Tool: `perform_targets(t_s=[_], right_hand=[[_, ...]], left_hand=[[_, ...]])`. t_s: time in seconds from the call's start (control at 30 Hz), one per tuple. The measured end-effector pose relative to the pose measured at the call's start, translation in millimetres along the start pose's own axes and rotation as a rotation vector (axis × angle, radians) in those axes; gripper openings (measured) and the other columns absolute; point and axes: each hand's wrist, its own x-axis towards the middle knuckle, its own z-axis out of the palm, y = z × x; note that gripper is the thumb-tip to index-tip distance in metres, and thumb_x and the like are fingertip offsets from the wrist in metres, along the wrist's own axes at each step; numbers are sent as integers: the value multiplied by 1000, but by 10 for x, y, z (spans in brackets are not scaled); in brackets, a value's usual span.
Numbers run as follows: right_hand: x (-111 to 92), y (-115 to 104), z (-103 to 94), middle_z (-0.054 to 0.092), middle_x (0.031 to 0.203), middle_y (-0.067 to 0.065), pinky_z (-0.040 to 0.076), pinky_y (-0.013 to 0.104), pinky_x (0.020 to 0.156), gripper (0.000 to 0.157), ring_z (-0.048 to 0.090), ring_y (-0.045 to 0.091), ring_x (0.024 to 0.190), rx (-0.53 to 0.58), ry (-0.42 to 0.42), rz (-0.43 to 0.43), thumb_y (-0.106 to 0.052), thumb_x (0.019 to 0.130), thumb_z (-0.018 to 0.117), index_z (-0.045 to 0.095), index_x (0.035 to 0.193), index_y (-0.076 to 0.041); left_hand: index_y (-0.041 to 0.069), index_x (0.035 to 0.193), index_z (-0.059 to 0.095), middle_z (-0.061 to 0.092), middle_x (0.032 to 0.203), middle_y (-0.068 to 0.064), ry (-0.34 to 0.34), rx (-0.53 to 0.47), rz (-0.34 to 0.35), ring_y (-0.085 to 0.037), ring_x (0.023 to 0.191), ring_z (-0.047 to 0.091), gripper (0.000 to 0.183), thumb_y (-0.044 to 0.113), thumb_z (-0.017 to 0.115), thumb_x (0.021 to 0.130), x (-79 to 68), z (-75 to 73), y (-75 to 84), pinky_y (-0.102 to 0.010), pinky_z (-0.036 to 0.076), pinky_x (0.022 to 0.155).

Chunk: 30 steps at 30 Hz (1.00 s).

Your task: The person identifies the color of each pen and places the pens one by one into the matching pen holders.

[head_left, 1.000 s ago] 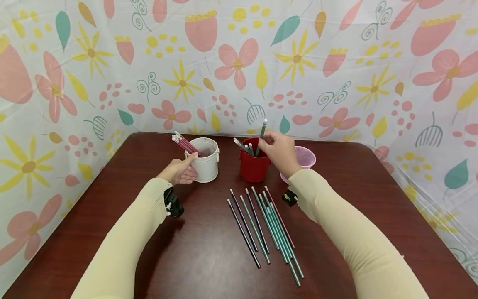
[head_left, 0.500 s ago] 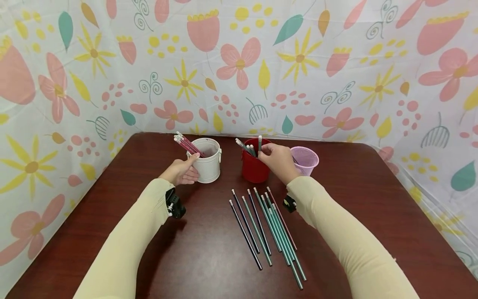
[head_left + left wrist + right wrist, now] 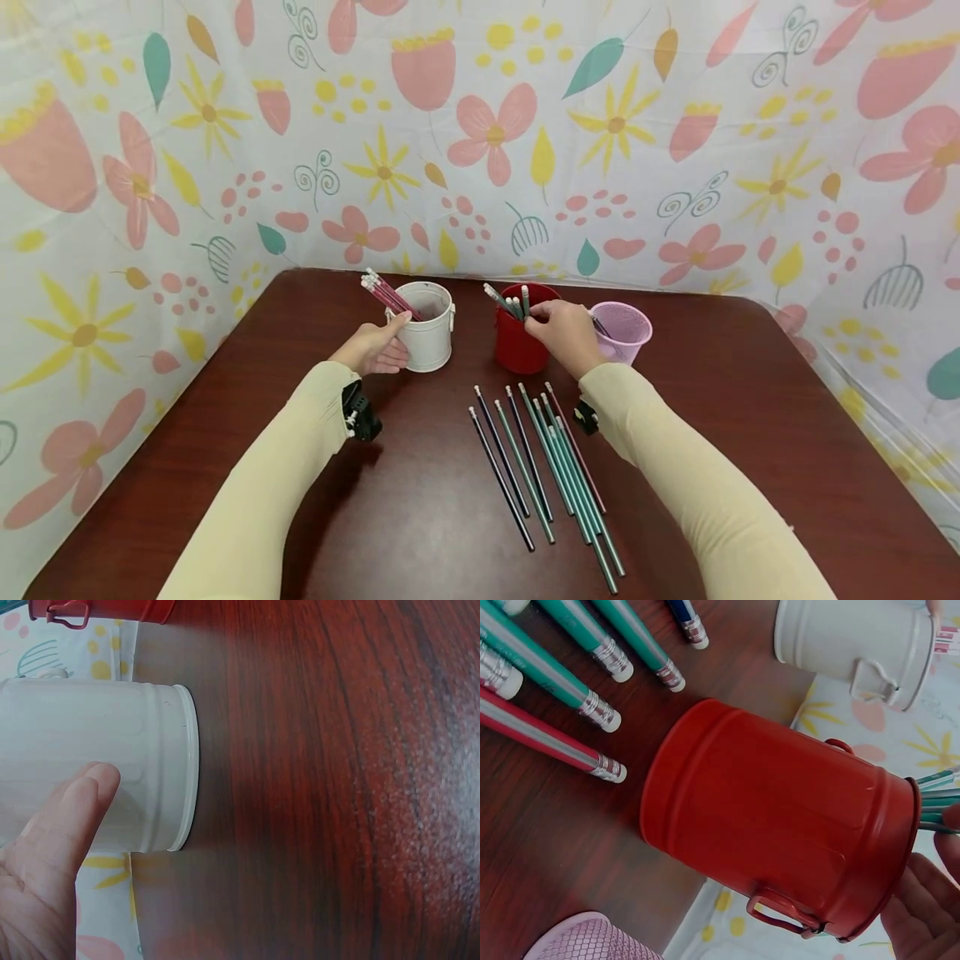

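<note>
My left hand [image 3: 381, 347] rests against the left side of a white bucket [image 3: 429, 345], its thumb at the rim and its fingers fairly straight along the wall. Several pink pencils [image 3: 390, 296] with white erasers lean out of that bucket to the left. My right hand [image 3: 568, 332] is at the right rim of a red bucket [image 3: 516, 350]. Its thumb and finger pinch a green pencil [image 3: 526, 298] standing inside, eraser end up. More green pencils [image 3: 937, 796] stand beside it in the red bucket. Part of the right hand falls outside the right wrist view.
A pink mesh basket [image 3: 628, 323] stands right of the red bucket, with dark pencils inside. In front, several green pencils [image 3: 564, 467], dark blue pencils [image 3: 501, 477] and a red pencil [image 3: 581, 457] lie on the brown table [image 3: 420, 517]. A flowered cloth [image 3: 480, 192] hangs behind.
My right hand has lowered the green pencil into the red bucket, so its eraser end now stands just above the rim. The left hand stays at the white bucket. The head view has shifted slightly.
</note>
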Motion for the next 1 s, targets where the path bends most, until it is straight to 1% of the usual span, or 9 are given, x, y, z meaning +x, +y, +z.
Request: perform_targets(t_s=[0.13,0.23,0.33,0.37,0.47,0.67,0.8,0.93,1.0], right_hand=[[-4,47,31,67,111,18,44,53,93,23,62,33,102,-17,22,-24,-13,86,60,74,95,3],[-9,49,26,63,119,19,35,60,101,25,57,34,111,-18,7,-4,-14,87,59,74,97,3],[-3,48,31,62,123,20,38,56,100,26,57,34,113,-44,-12,3,-15,88,58,74,98,2],[-1,23,17,60,124,21,40,53,99,25,56,35,114,-51,-32,12,-13,88,58,73,99,4],[7,7,30,60,125,22,46,47,95,25,57,35,114,-73,-44,1,-12,88,58,74,98,4],[-21,-7,7,61,122,23,46,46,95,24,58,36,111,-94,-44,-18,-11,87,61,73,99,6],[-76,5,-39,66,115,20,43,53,96,21,61,34,107,-77,30,-78,-8,86,63,73,99,4],[-147,24,-117,70,98,18,49,50,87,15,65,32,95,-34,129,-172,-3,84,64,74,94,4],[-187,27,-161,71,93,17,51,46,83,14,66,32,89,-24,139,-192,-3,83,65,74,92,4]], left_hand=[[-18,113,54,65,97,-22,-3,4,16,-25,84,66,72,52,43,97,-15,11,1,-37,54,83],[-17,111,54,65,94,-20,-3,0,22,-24,83,66,70,51,43,98,-33,15,23,-36,54,83],[-15,108,56,65,88,-17,2,-10,17,-24,84,66,67,51,44,97,-31,15,35,-33,55,77],[-14,107,56,65,87,-16,2,-11,14,-25,84,66,67,51,44,97,-25,13,31,-32,55,75],[-13,106,56,64,83,-13,4,-15,3,-23,81,66,66,51,44,97,-4,3,10,-30,56,71],[-14,108,56,65,82,-12,-5,-16,-1,-19,76,66,67,51,43,98,-7,13,-2,-32,56,75],[-16,110,55,65,83,-13,-7,-18,14,-20,78,67,68,50,43,98,-26,13,6,-34,55,79],[-16,110,55,65,85,-14,-9,-23,20,-20,78,67,68,50,44,98,-30,13,20,-32,55,77],[-16,111,54,65,85,-14,-8,-22,20,-20,78,67,69,50,44,98,-28,17,21,-31,56,75]])
